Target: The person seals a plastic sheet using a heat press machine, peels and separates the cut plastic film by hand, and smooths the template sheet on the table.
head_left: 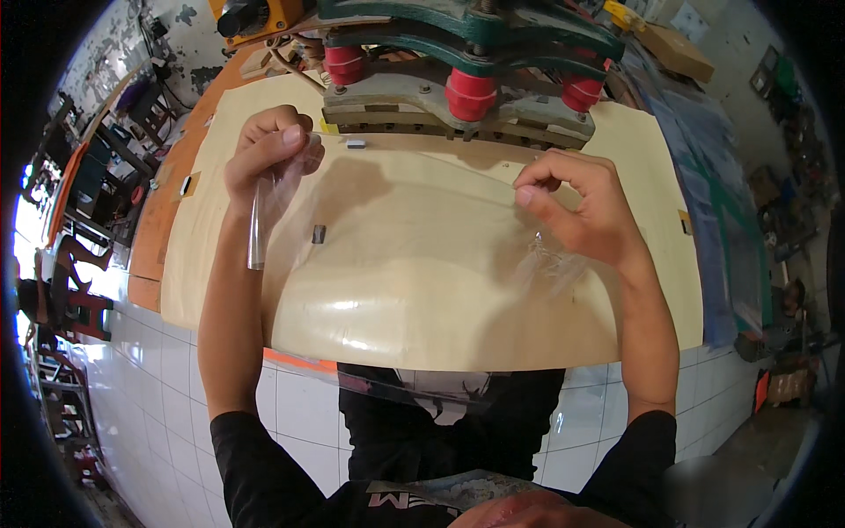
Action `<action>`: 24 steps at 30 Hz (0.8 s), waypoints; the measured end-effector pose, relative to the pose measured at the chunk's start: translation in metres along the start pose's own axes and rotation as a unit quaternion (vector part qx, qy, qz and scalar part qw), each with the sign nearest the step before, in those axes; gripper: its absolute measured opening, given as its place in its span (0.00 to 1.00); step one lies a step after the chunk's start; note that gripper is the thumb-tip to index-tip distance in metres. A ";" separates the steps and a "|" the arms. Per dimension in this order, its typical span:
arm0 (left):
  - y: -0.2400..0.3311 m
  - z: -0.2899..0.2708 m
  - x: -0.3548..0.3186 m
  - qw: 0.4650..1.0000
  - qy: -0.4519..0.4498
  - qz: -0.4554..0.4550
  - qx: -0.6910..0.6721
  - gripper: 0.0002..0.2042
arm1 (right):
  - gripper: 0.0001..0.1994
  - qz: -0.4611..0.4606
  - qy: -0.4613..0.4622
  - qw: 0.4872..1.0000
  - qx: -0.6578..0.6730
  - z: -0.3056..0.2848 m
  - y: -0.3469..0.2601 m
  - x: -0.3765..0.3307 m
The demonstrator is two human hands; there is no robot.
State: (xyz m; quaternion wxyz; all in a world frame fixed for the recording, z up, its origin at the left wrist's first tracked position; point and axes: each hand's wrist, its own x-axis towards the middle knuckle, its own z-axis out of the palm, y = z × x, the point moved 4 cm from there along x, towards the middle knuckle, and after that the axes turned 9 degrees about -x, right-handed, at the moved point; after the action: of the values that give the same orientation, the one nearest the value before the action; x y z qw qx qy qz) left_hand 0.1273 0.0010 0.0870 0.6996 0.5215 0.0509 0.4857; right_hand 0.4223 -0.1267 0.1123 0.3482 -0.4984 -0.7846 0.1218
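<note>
Film [396, 264] is extending over the tabletop [147, 260], the left hand [273, 154] gripping its bunched edge in a fist, the right hand [572, 207] pinching finely; uneven pulling is probably risking creases.

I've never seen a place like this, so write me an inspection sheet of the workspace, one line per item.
Surface: cream sheet spread over an orange-brown table.
Job's things: clear film, its upper edge stretched between both hands, with loose folds at the left.
Clutter: small dark piece left of the middle; small pale block nearer the machine.
Grip: left hand closed on bunched film; right hand pinching the film's edge.
Cables: curved cable or hose left of the machine; which, I cannot tell.
Surroundings: green machine with red cylinders beyond the hands; blue plastic sheeting at right; white tiled floor.
</note>
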 end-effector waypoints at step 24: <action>-0.011 0.004 -0.003 0.999 -0.037 -0.024 -0.006 0.09 | 0.09 0.008 -0.030 1.000 -0.003 0.009 -0.003 0.000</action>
State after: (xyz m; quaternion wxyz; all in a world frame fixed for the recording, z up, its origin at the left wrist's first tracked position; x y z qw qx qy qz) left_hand 0.1353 -0.0033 0.0788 0.7156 0.5335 0.0350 0.4495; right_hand 0.4141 -0.1264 0.1071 0.3221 -0.5020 -0.7909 0.1370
